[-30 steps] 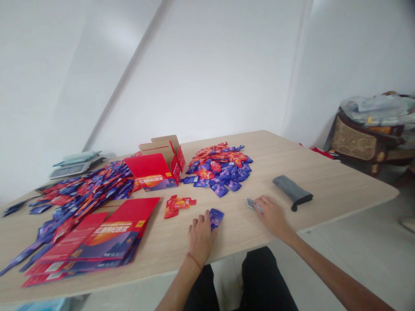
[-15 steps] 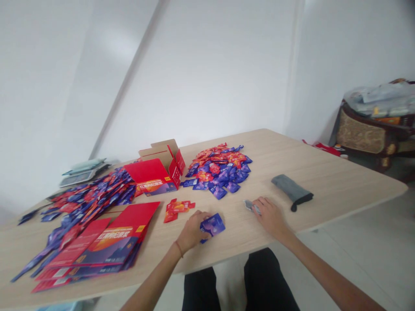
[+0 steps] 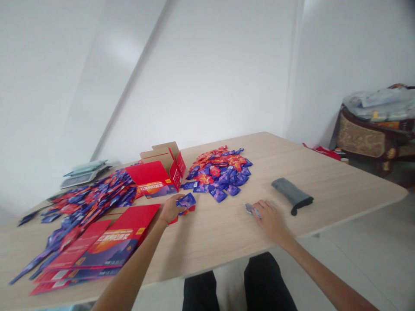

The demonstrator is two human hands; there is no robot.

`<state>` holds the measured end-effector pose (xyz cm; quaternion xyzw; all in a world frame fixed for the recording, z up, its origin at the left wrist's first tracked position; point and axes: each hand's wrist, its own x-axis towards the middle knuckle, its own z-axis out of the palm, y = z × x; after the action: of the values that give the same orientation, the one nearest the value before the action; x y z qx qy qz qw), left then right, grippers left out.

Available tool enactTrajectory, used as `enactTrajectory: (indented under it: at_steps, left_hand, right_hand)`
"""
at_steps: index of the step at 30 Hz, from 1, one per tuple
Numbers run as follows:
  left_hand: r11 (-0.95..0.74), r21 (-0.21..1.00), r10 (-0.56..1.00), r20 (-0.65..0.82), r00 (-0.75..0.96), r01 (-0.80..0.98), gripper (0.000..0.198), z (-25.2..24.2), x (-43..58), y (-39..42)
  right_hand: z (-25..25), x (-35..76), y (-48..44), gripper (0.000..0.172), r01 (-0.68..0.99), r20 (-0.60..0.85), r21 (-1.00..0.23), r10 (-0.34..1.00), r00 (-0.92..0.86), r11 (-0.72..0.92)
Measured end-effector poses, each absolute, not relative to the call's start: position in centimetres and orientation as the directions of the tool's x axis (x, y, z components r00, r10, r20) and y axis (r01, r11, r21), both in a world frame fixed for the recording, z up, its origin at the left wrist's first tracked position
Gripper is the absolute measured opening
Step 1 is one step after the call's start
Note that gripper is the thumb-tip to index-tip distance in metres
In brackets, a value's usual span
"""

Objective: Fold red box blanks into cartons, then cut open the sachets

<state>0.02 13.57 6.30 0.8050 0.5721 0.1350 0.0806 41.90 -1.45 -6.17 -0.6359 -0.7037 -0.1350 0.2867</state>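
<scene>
My left hand [image 3: 171,210] is closed on a purple sachet [image 3: 187,201], perhaps more than one, above a few red sachets [image 3: 173,220] that it partly covers. Resting on the table, my right hand [image 3: 269,219] has its fingers over a small silvery-grey object [image 3: 249,208], too indistinct to name. Behind the hands lies a loose pile of red and purple sachets [image 3: 223,172]. Just beyond my left hand stands a red carton [image 3: 152,175] with its flaps up; its inside is hidden.
Flattened red cartons [image 3: 110,242] lie stacked at the left front, beside a heap of joined sachet strips [image 3: 94,194]. A grey pouch [image 3: 292,193] rests right of my right hand. The table [image 3: 327,185] ends close to my legs. A chair [image 3: 361,131] stands at the right.
My left hand has moved left and away from me with the purple sachet, over the red sachets. My right hand has stayed almost in place.
</scene>
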Motion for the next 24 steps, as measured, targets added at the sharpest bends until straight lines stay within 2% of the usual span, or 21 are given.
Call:
enactTrajectory:
  at_steps: [4,11,16,18,21,23,24]
  left_hand:
    - [-0.258,0.199,0.966,0.079,0.247,0.946,0.049,5.7,0.4,13.6]
    - [-0.141,-0.023,0.987,0.073,0.142,0.99,0.037,5.8,2.6,11.6]
    - [-0.141,-0.081,0.983,0.108,0.149,0.987,0.037,6.6,3.8,10.5]
    - [-0.228,-0.067,0.965,0.121,0.235,0.971,0.038,6.7,4.5,9.2]
    - [-0.479,-0.008,0.873,0.098,0.478,0.878,0.04,6.0,6.3,5.7]
    - [-0.666,0.055,0.746,0.066,0.663,0.744,0.044,5.0,7.6,2.8]
    - [-0.772,0.14,0.633,0.086,0.769,0.62,0.046,4.4,8.1,1.5]
  right_hand:
    - [-6.3,41.9,-1.4,0.02,0.972,0.567,-0.182,0.824,-0.02,0.149]
    - [-6.3,41.9,-1.4,0.019,0.973,0.58,-0.168,0.814,-0.03,0.156]
    - [-6.3,41.9,-1.5,0.017,0.972,0.586,-0.176,0.81,-0.023,0.154]
    - [-6.4,41.9,-1.5,0.017,0.971,0.585,-0.178,0.811,-0.026,0.159]
    - [-6.5,42.1,-1.4,0.018,0.969,0.591,-0.176,0.806,-0.035,0.171]
    - [-6.5,42.1,-1.4,0.019,0.968,0.596,-0.176,0.802,-0.038,0.176]
    - [-6.5,42.1,-1.4,0.019,0.968,0.596,-0.177,0.802,-0.039,0.178]
